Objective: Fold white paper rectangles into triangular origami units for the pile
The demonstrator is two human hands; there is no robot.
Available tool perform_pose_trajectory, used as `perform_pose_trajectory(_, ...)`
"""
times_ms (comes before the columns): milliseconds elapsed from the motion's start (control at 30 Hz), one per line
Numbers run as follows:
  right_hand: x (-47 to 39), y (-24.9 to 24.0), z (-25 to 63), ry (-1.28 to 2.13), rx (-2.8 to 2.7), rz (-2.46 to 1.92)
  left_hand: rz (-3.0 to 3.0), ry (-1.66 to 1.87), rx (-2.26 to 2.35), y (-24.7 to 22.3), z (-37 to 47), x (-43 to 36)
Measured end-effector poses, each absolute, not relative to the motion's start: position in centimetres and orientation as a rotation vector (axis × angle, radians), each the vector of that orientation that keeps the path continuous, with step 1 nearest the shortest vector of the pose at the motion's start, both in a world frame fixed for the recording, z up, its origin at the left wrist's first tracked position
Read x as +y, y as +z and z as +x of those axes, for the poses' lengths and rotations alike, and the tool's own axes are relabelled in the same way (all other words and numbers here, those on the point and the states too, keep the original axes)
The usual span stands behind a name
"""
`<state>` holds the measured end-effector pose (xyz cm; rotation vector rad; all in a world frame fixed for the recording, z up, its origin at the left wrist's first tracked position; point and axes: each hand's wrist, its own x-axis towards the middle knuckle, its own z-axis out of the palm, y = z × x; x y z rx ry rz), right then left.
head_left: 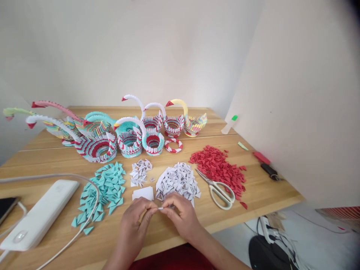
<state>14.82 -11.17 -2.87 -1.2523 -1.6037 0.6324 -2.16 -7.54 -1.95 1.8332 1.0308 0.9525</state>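
Between my two hands, over the table's front part, is a small folded piece of white paper (160, 208). My left hand (137, 217) pinches its left end with thumb and forefinger, and my right hand (180, 215) pinches the other end. Just beyond my left hand lies a stack of white paper slips (143, 193). A heap of white folded paper triangles (180, 180) sits right beyond my right hand, with a smaller group of white triangles (140, 170) to its left. White-handled scissors (222, 193) lie with their blades apart, to the right of my right hand.
Turquoise triangles (105, 189) are piled left, red ones (218, 165) right. Several folded-paper swans (95, 148) and a red-white ring (173, 145) stand farther back. A white power bank (42, 213), its cable (97, 198) and a phone (7, 207) lie left. A black-handled cutter (268, 170) is near the right edge.
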Motion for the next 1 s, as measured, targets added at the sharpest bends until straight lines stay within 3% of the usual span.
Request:
perform_pose_trajectory(600, -10.9, 0.3, 14.8, 0.418, -1.698, -1.072, 0.838, 0.919, 0.636, -2.7, -1.1, -7.3)
perform_pose_trajectory(1000, -11.0, -0.8, 16.0, 0.256, -1.762, -1.129, 1.526, 0.987, 0.994, -1.6, -2.2, -6.8)
